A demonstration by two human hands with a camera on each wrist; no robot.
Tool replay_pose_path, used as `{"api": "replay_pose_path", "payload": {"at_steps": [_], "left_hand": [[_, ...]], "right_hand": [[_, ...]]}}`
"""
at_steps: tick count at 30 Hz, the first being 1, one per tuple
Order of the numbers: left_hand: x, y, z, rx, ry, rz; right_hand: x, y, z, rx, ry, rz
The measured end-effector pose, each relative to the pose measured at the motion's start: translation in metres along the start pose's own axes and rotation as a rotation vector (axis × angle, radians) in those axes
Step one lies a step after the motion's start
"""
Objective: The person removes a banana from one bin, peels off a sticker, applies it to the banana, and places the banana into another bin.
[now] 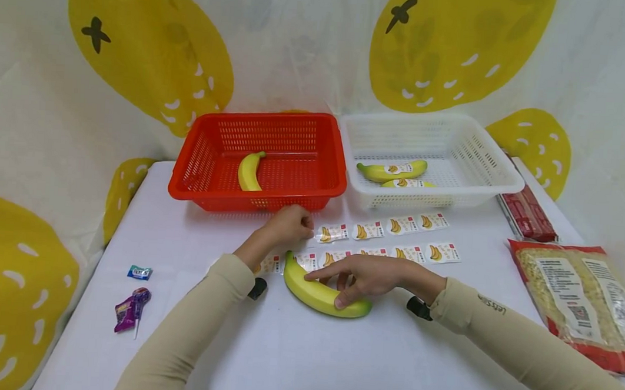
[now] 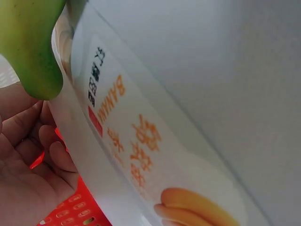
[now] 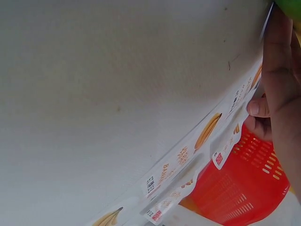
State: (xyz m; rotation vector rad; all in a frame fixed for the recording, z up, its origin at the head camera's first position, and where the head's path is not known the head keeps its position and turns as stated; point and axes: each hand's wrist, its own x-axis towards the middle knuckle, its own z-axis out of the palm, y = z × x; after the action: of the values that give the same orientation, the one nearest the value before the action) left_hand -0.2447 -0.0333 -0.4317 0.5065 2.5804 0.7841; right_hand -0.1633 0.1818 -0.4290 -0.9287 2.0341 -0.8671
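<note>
Two stickered bananas (image 1: 378, 173) sit in far-right white basket (image 1: 440, 194). Apparently left: bare banana (image 1: 318, 296) on worktop (image 1: 304, 359), held under right hand's (image 1: 366, 274) thumb and fingers; red-basket (image 1: 222, 202) banana (image 1: 249, 173), no sticker visible. Left hand (image 1: 288, 224) curled beside stickers (image 1: 333, 234); pinching, cannot tell. Near row partly hidden.

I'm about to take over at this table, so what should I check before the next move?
1. Right hand on the front banana: ok.
2. Front banana carrying a label: not ok, none visible on it.
3. Left hand near the end of the farther row of labels: ok.
4. Label pinched in the left hand: cannot tell, contact is unclear.
5. Room in the white basket: ok, beside two labelled bananas.
</note>
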Motion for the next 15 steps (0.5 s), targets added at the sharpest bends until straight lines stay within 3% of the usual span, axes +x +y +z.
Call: {"api": "replay_pose_path", "payload": {"at_steps": [6,11,15], "left_hand": [[-0.002,-0.002,0.0,-0.049,-0.004,-0.025],[-0.005,-0.003,-0.001,-0.088,0.001,0.001],[-0.007,-0.003,-0.004,-0.083,0.011,0.039]], "right_hand": [[-0.001,-0.004,0.003,0.009,0.006,0.052],[-0.005,-0.009,0.002,-0.008,0.026,0.041],[-0.011,-0.007,-0.01,-0.035,0.149,0.019]]}}
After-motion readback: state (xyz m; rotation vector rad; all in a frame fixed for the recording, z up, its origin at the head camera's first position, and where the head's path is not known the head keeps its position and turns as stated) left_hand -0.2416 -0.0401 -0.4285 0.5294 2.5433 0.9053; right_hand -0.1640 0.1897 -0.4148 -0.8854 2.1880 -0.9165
